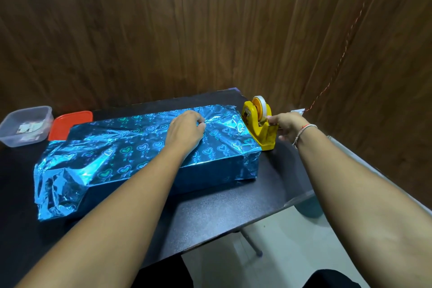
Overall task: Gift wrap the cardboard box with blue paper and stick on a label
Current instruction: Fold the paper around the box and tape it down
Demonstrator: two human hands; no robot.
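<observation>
The left hand point(187, 130) is lying palm down on top of the wrapped box point(149, 154), its fingers curling and pressing the gathered blue paper point(105, 145) where the overlapping edges meet along the top. The right hand point(286, 124) is reaching out to the yellow tape dispenser point(259, 121), which is standing just beside the far right corner of the box, and its fingertips are pinching at the cutter end, seemingly on the tape; whether a strip is already free is too small to tell. The box is lying lengthwise across the dark surface point(222, 213), its top covered and its left end still a loose, crumpled tube of foil. That foil is looking thin, slick and springy, likely to slide and spring open if the pressure lifts, and it creases readily, so holding flat over the seam seems wiser than pinching. The box beneath is probably stiff and fairly light. Beyond the box's left end, a clear plastic container point(25, 124) and an orange lid point(70, 124) are sitting at the far left.
</observation>
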